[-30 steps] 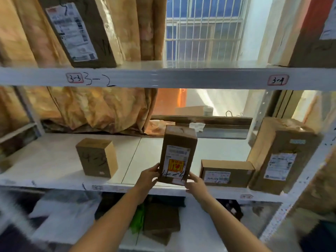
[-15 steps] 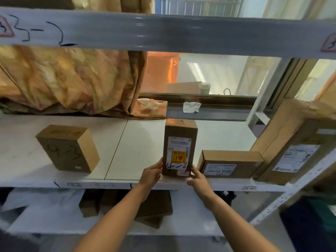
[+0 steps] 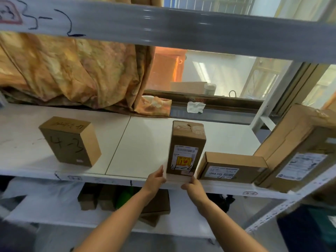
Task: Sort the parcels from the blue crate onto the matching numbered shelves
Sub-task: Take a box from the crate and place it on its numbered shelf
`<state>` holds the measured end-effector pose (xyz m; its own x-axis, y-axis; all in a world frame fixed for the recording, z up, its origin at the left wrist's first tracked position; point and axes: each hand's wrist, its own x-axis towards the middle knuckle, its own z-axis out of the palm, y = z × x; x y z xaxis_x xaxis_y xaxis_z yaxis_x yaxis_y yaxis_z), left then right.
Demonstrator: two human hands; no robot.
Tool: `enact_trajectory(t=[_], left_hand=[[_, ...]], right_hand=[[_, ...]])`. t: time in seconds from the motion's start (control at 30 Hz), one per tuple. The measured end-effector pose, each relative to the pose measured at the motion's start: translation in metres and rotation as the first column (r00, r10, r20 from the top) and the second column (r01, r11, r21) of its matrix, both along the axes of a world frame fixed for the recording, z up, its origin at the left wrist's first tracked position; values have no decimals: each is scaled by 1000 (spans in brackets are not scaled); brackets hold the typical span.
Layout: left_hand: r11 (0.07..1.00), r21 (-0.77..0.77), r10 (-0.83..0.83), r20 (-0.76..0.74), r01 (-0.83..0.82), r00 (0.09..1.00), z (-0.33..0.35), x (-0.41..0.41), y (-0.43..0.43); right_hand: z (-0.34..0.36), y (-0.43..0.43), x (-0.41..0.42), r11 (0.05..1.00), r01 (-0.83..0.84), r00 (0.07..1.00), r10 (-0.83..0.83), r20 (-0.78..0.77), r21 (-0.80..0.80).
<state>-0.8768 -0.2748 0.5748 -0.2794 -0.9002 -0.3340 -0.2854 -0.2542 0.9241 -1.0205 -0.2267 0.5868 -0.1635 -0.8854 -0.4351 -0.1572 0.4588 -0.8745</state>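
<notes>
Head view. The parcel marked 4-4 [image 3: 187, 149] stands upright on the white shelf [image 3: 141, 142], near its front edge and just left of a flat carton [image 3: 231, 167]. One second earlier the parcel was held tilted above the front edge; half a second earlier it was upright at the edge; it now sits slightly deeper, with its base fully on the board.

The left hand [image 3: 156, 180] rests its fingertips against the lower left corner of the parcel. The right hand [image 3: 193, 184] touches the lower right corner. Both hands are loosely spread, steadying rather than gripping; whether contact is already broken cannot be told.

The parcel marked 4-3 [image 3: 71, 140] stands well apart to the left, on the neighbouring board. A large leaning parcel [image 3: 298, 148] occupies the right end.

Judgement: placement of this parcel is effectively complete. The blue crate is not in view, so the remaining count cannot be stated.
</notes>
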Motion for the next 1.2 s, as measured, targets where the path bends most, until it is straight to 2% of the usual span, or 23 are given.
enact_trajectory(t=[0.07,0.13,0.17,0.23,0.3,0.37,0.43,0.47,0.53,0.63,0.77,0.83,0.9,1.0,1.2], left_hand=[[990,-100,-75,232,100,970,0,11,11],[950,-165,-129,567,265,814,5,32,26],[927,-181,-124,679,328,724,12,44,33],[910,-204,-83,764,361,640,34,71,49],[917,-240,0,798,318,603,61,104,66],[935,-276,108,818,221,566,93,140,87],[942,-310,204,830,125,519,128,177,110],[939,-336,260,831,69,492,149,197,127],[919,-393,364,820,-30,442,193,235,162],[859,-482,512,804,-171,304,267,292,234],[747,-591,646,754,-304,121,358,336,325],[681,-650,700,712,-337,43,385,351,360],[648,-666,712,702,-369,-18,394,368,389],[639,-639,678,731,-427,-78,387,393,431],[599,-563,601,786,-569,-145,349,466,499]], right_hand=[[0,4,2,997,-64,993,68,-92,45],[6,8,8,979,-181,948,200,-249,96],[11,10,13,966,-238,909,260,-327,105],[32,16,29,929,-358,817,361,-450,96],[64,23,50,847,-525,648,461,-606,83],[100,28,75,686,-722,373,502,-780,95],[139,37,105,543,-833,179,442,-879,103],[159,40,124,487,-870,133,390,-911,82],[200,46,165,388,-922,117,283,-952,3],[276,71,235,222,-968,152,168,-974,-113],[365,124,318,49,-972,236,174,-956,-231],[390,149,352,-45,-964,250,170,-953,-261],[401,176,376,-102,-957,249,182,-951,-270],[399,208,408,-151,-963,197,173,-965,-223],[370,243,490,-227,-965,92,189,-978,-134]])
